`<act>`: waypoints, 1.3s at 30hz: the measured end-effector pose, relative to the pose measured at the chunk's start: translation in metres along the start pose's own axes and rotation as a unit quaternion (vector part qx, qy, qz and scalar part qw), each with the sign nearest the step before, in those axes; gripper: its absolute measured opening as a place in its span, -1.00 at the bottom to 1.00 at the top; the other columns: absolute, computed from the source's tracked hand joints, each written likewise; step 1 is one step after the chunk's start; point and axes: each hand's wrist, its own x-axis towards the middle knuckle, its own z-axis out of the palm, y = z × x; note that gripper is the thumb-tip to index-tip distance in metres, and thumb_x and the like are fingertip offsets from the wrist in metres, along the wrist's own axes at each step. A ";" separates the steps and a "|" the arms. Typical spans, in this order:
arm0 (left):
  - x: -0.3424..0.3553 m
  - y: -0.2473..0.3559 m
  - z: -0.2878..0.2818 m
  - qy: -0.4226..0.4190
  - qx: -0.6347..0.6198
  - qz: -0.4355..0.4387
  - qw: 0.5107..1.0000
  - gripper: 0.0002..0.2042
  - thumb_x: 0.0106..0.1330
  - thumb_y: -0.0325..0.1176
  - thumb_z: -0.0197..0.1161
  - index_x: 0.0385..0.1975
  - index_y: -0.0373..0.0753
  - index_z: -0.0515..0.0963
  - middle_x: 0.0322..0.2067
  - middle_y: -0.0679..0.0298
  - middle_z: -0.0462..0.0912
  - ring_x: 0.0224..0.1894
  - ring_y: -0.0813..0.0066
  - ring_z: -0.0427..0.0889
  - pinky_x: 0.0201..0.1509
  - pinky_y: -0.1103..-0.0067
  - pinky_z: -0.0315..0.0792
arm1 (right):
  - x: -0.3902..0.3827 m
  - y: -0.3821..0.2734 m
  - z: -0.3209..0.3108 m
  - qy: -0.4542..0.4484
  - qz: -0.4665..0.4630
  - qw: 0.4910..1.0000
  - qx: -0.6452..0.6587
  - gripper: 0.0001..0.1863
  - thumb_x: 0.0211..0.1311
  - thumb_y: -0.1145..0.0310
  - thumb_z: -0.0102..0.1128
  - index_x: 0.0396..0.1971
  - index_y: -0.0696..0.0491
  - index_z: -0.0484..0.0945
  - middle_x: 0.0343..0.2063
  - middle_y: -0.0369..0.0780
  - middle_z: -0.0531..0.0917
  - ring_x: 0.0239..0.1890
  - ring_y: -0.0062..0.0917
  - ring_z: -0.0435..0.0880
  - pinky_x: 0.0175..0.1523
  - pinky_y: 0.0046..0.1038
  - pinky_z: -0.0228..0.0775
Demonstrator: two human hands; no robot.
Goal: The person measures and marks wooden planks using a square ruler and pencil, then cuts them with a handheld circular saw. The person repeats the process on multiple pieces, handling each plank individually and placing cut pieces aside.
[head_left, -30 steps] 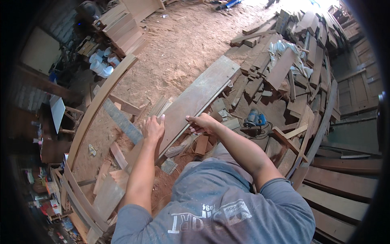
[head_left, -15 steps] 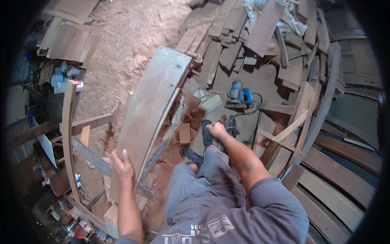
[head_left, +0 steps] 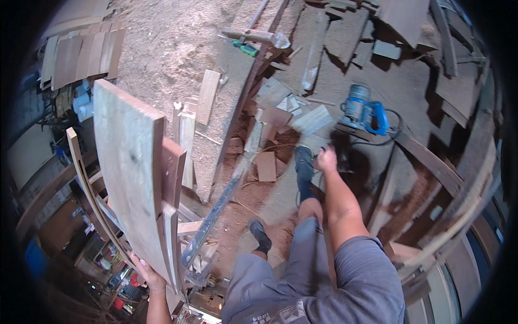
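Wide grey-brown wooden board [head_left: 127, 156] at left, left hand [head_left: 150, 274] clamped on its lower left edge, right hand [head_left: 327, 159] well apart, its grip unclear, near blue-and-grey power tool [head_left: 354, 107], rectangular wood offcuts [head_left: 313, 119] between, green-handled tool [head_left: 246, 48] beyond, sawdust-strewn floor [head_left: 162, 48].

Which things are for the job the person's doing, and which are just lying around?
For the job, it seems:
Wide pale board, with the left hand at its edge
Perhaps the blue power tool, near the right hand; whether that hand holds anything is unclear

Just lying about, probably:
Green tool
Wood offcuts
Row of boards, upper left
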 end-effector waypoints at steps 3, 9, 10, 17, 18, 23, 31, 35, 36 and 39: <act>-0.004 0.014 0.005 0.001 -0.035 -0.023 0.999 -0.24 0.62 0.34 -0.12 0.37 -0.34 0.28 0.18 0.10 0.36 0.32 0.22 0.34 0.52 0.23 0.14 | 0.038 0.015 0.008 -0.173 0.111 0.979 -0.006 -0.42 0.49 0.00 0.17 0.19 0.22 0.64 0.16 0.24 0.70 0.22 0.13 0.71 0.34 0.02 0.55; -0.017 0.025 0.005 0.006 -0.026 -0.027 0.999 -0.26 0.65 0.27 -0.11 0.41 -0.36 0.24 0.24 0.08 0.39 0.34 0.25 0.37 0.49 0.27 0.21 | 0.007 0.036 -0.003 -0.087 0.122 0.989 0.007 -0.08 0.33 0.20 0.34 0.65 -0.06 0.16 0.35 0.25 0.54 0.37 0.18 0.58 0.44 0.00 0.49; -0.013 0.025 0.010 0.029 -0.040 -0.014 0.999 -0.32 0.67 0.20 -0.08 0.39 -0.38 0.28 0.23 0.06 0.45 0.31 0.25 0.42 0.46 0.31 0.25 | -0.004 0.056 -0.014 -0.095 0.118 0.988 -0.007 0.01 0.30 0.17 0.36 0.70 -0.11 0.05 0.35 0.28 0.51 0.35 0.22 0.58 0.44 0.00 0.50; -0.017 0.036 0.017 0.038 0.062 0.038 0.997 -0.50 0.67 0.02 0.02 0.18 -0.38 0.46 0.01 -0.04 0.56 0.13 0.06 0.56 0.28 0.23 0.37 | -0.158 0.118 -0.093 0.015 0.244 0.968 0.055 -0.19 0.34 -0.11 0.26 0.56 -0.34 0.26 0.08 0.13 0.78 0.18 0.08 0.75 0.28 -0.01 0.55; -0.012 0.042 0.020 0.053 0.050 0.054 0.996 -0.53 0.65 0.00 0.08 0.14 -0.38 0.48 -0.03 -0.07 0.57 0.09 -0.01 0.56 0.25 0.19 0.38 | -0.185 0.105 -0.101 0.043 0.347 0.935 0.061 -0.19 0.36 -0.32 0.25 0.42 -0.06 0.60 0.09 0.15 0.78 0.18 0.10 0.75 0.31 0.02 0.53; 0.005 0.045 0.021 0.104 0.101 0.113 0.983 -0.49 0.57 0.07 0.24 0.09 -0.35 0.52 -0.06 -0.08 0.60 0.08 -0.19 0.57 0.21 0.07 0.38 | -0.260 -0.029 -0.176 0.110 0.294 0.947 0.065 -0.26 0.31 -0.25 0.41 0.25 0.04 0.73 0.05 0.11 0.81 0.20 0.04 0.77 0.38 -0.04 0.52; -0.002 0.050 0.022 0.169 0.142 0.088 0.971 -0.41 0.51 0.21 0.26 0.10 -0.29 0.57 0.01 -0.04 0.66 0.17 -0.13 0.59 0.27 -0.01 0.38 | -0.392 -0.210 -0.352 -0.024 -0.045 0.902 0.429 -0.55 0.55 0.00 0.40 0.20 0.01 0.69 -0.31 -0.35 0.70 -0.47 -0.67 0.61 -0.38 -0.54 0.47; -0.004 0.054 0.021 0.164 0.125 0.066 0.976 -0.37 0.52 0.28 0.19 0.13 -0.27 0.59 0.04 -0.01 0.69 0.18 -0.06 0.61 0.28 0.02 0.38 | -0.467 -0.272 -0.421 -0.056 -0.229 0.909 0.343 -0.62 0.59 0.23 0.31 0.21 0.17 0.66 -0.28 -0.31 0.72 -0.36 -0.69 0.66 -0.24 -0.54 0.55; -0.006 0.057 0.017 0.140 0.124 0.058 0.981 -0.36 0.53 0.30 0.17 0.12 -0.27 0.59 0.05 0.00 0.70 0.18 -0.03 0.62 0.29 0.04 0.38 | -0.483 -0.283 -0.431 -0.054 -0.266 0.908 0.321 -0.63 0.57 0.26 0.33 0.19 0.19 0.67 -0.26 -0.29 0.74 -0.32 -0.67 0.68 -0.20 -0.53 0.56; -0.007 0.054 0.012 0.131 0.100 0.058 0.985 -0.34 0.53 0.29 0.19 0.15 -0.29 0.60 0.09 -0.02 0.69 0.20 -0.06 0.62 0.30 0.02 0.39 | -0.519 -0.309 -0.448 -0.042 -0.305 0.913 0.267 -0.62 0.52 0.28 0.40 0.15 0.22 0.69 -0.24 -0.27 0.79 -0.30 -0.65 0.71 -0.17 -0.50 0.58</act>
